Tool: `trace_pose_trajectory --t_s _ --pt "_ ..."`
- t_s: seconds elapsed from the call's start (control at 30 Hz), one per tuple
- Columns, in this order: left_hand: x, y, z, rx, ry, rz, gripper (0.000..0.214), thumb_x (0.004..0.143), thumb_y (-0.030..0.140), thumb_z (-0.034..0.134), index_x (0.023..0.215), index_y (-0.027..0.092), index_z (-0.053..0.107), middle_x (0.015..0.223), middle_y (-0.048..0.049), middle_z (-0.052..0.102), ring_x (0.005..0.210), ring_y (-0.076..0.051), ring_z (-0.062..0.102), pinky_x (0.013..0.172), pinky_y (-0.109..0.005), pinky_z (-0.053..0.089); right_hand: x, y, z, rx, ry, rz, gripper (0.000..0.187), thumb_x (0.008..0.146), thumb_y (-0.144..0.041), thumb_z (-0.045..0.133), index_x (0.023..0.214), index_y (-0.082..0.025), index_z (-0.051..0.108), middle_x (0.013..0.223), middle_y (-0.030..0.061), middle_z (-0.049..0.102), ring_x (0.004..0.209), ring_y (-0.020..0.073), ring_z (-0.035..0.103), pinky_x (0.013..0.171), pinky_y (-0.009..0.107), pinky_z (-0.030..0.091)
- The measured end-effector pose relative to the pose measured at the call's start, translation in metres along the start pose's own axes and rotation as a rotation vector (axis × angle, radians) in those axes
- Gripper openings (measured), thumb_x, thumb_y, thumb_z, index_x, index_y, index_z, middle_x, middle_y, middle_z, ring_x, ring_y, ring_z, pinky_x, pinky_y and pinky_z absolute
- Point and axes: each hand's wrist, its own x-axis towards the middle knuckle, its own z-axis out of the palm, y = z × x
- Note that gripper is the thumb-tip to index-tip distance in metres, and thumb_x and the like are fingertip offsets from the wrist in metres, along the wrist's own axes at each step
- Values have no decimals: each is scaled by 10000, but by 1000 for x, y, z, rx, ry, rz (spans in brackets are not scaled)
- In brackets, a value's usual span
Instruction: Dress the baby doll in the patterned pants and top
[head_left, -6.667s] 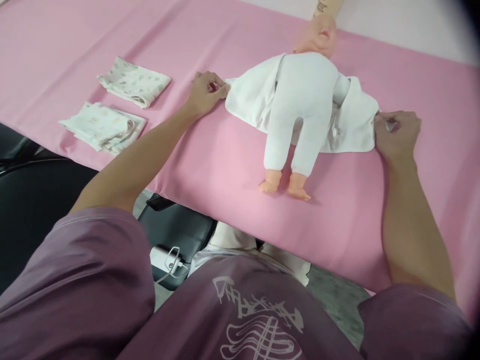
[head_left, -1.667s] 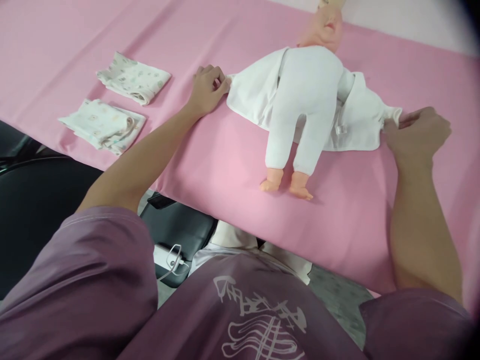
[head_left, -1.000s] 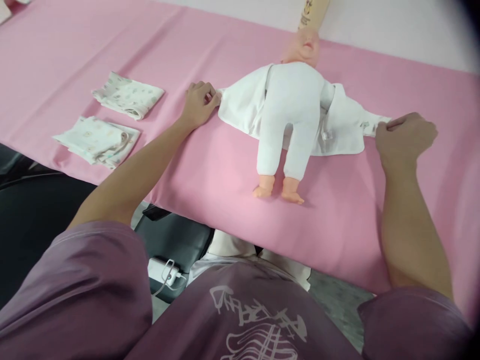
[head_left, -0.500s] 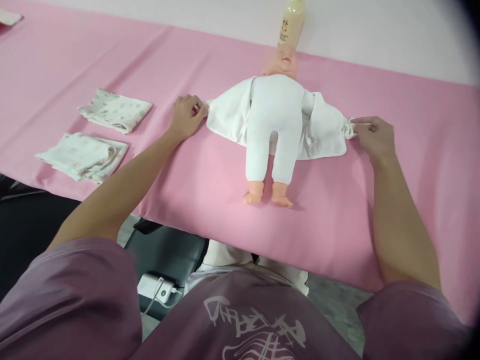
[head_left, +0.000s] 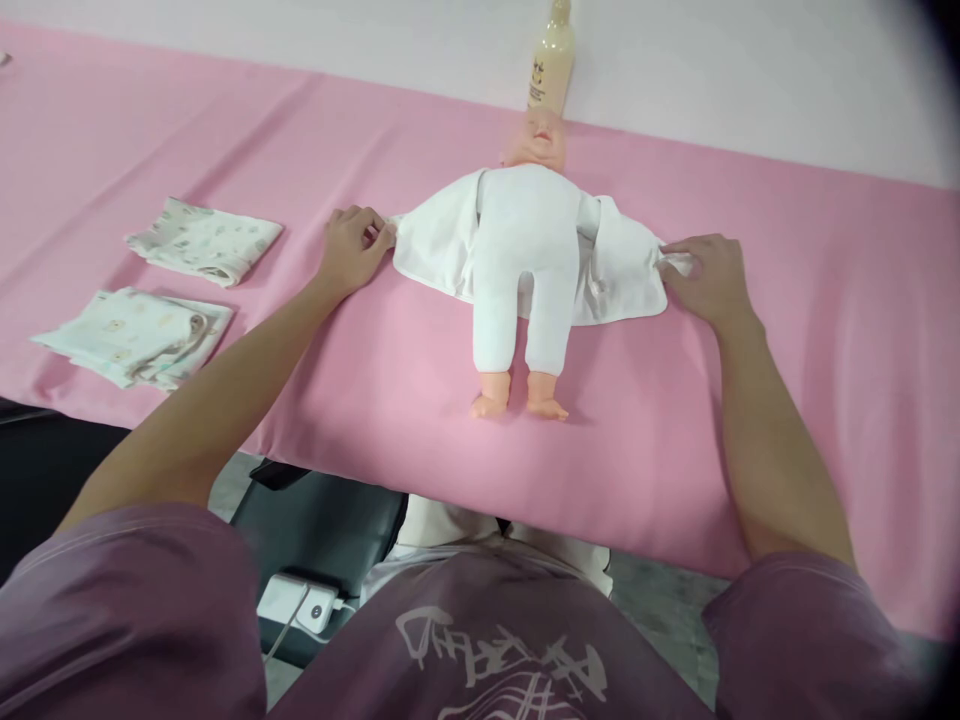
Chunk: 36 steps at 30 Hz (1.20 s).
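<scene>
Baby doll (head_left: pixel 525 260) lies face-up mid-bench, feet toward near edge, on an open white garment (head_left: pixel 431 245). Left hand (head_left: pixel 351 245) pinches garment's left tip, right hand (head_left: pixel 709 280) is closed on the right tip, so the cloth is spread flat w/ both sides taut. Folded cloths (head_left: pixel 202 240) sit toward left edge; bottle (head_left: pixel 551 60) at far edge.

Bottle (head_left: pixel 551 62): dark marks are printed on the cream front, too small to be read. Shirt (head_left: pixel 495 650): a pale stylised graphic with angular characters is printed on the purple chest; it is seen upside down and partly cut off by the lower edge, and no letters can be made out. Folded cloths (head_left: pixel 204 240): only small printed motifs are shown, without wording. No other text, number or sign is seen.
</scene>
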Motion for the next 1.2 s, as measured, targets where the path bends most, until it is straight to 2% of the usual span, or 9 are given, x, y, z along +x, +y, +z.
trace_pose_trajectory --t_s 0.1,0.2,0.4,0.53,0.8,0.9,1.0,1.1,1.2 --pt "-1 4 -1 12 11 -24 879 1122 1018 287 1017 223 647 1073 -35 659 1036 -206 549 1218 -499 446 0 -9 1 15 -44 86 356 1040 -424 711 1308 -263 882 1370 119 881 1281 336 771 1258 541 546" --pt "-4 8 -1 -25 25 -40 881 1104 1036 308 1014 231 655 1067 -49 661 1049 -230 526 1193 -522 420 0 -13 -1 28 -53 157 332 1075 -381 679 1323 -285 877 1399 98 879 1242 294 769 1202 474 572" --pt "-6 12 0 -86 43 -75 838 1064 1062 421 981 263 657 1077 -40 674 1097 -247 511 1164 -511 388 5 -12 -2 56 -57 208 292 1021 -376 779 1267 -265 891 1302 98 892 1090 277 744 1098 450 599" --pt "-7 13 0 -76 32 -87 907 1054 1106 322 1011 271 673 1092 -21 676 1108 -219 492 1180 -478 373 11 -9 2 59 -67 236 254 1013 -336 794 1228 -232 880 1259 120 882 1000 257 703 1052 439 596" --pt "-5 12 3 -36 27 -79 987 1027 1130 179 1036 282 684 1128 -35 680 1076 -197 482 1150 -466 381 16 4 11 164 -109 256 269 1017 -284 792 1275 -208 788 1407 133 833 1178 249 736 1153 429 569" --pt "-5 11 4 -32 24 -70 1059 984 1159 113 1057 280 700 1137 -42 683 1078 -196 481 1154 -471 388 14 3 15 65 -72 211 166 1033 -283 756 1184 -216 778 1353 131 838 1200 264 735 1296 482 472" --pt "-5 11 4 -33 31 -59 1149 916 1200 47 1063 275 713 1121 -43 669 1075 -191 480 1162 -472 390 12 2 19 -32 -52 146 133 1085 -314 690 1086 -217 782 1285 151 863 1192 287 741 1337 518 420" --pt "-5 11 4 -30 31 -60 1152 923 1188 26 1069 276 714 1128 -43 676 1074 -193 475 1157 -469 384 11 3 21 -79 -47 133 185 1118 -340 648 1085 -221 785 1259 170 864 1253 312 727 1322 545 420" --pt "-6 12 3 -31 24 -63 1087 959 1169 65 1053 286 692 1144 -41 692 1078 -200 475 1145 -465 384 10 5 24 -72 -55 152 177 1110 -343 661 1164 -220 777 1329 177 838 1280 318 719 1345 564 395"
